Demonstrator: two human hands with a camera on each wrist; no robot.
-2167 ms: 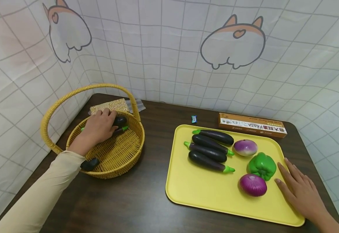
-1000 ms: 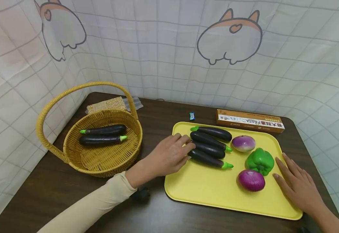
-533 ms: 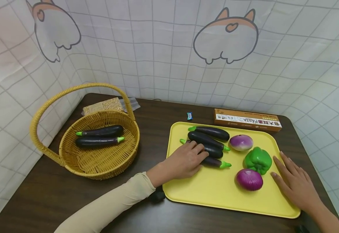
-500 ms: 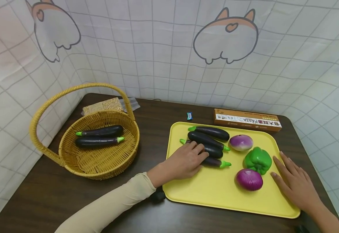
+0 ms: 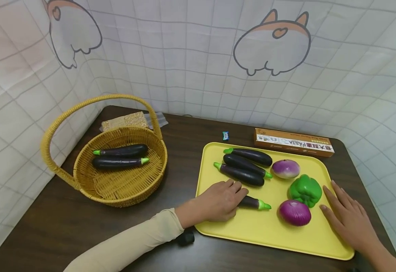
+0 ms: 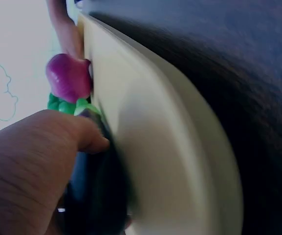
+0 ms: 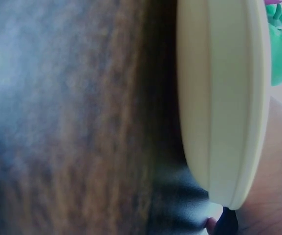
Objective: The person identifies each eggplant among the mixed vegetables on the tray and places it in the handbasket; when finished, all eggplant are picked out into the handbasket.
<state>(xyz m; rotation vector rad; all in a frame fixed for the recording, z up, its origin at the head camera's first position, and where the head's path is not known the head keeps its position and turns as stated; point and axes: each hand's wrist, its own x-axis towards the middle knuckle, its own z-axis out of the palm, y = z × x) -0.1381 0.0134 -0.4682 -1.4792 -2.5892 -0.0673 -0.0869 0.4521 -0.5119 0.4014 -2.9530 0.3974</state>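
My left hand (image 5: 222, 201) grips the nearest eggplant (image 5: 252, 203) on the yellow tray (image 5: 238, 234); its green stem points right and the hand covers its other end. In the left wrist view the thumb presses along the dark eggplant (image 6: 99, 191). Behind it lie several more eggplants (image 5: 240, 174), side by side. My right hand (image 5: 351, 221) rests with extended fingers on the tray's right edge, beside a green bell pepper (image 5: 305, 190) and a purple onion (image 5: 295, 213). A purple-and-white vegetable (image 5: 286, 169) sits behind the pepper.
A yellow wicker basket (image 5: 150, 189) with a tall handle stands on the left and holds two eggplants (image 5: 119, 163). Behind it is a bag of grains (image 5: 126, 121). A pasta box (image 5: 293, 142) and a small blue packet (image 5: 225, 136) lie behind the tray.
My left hand left the basket, where two eggplants lie, and reached over to the tray. There it has drawn the nearest eggplant toward me, away from the others. The right hand stays put.
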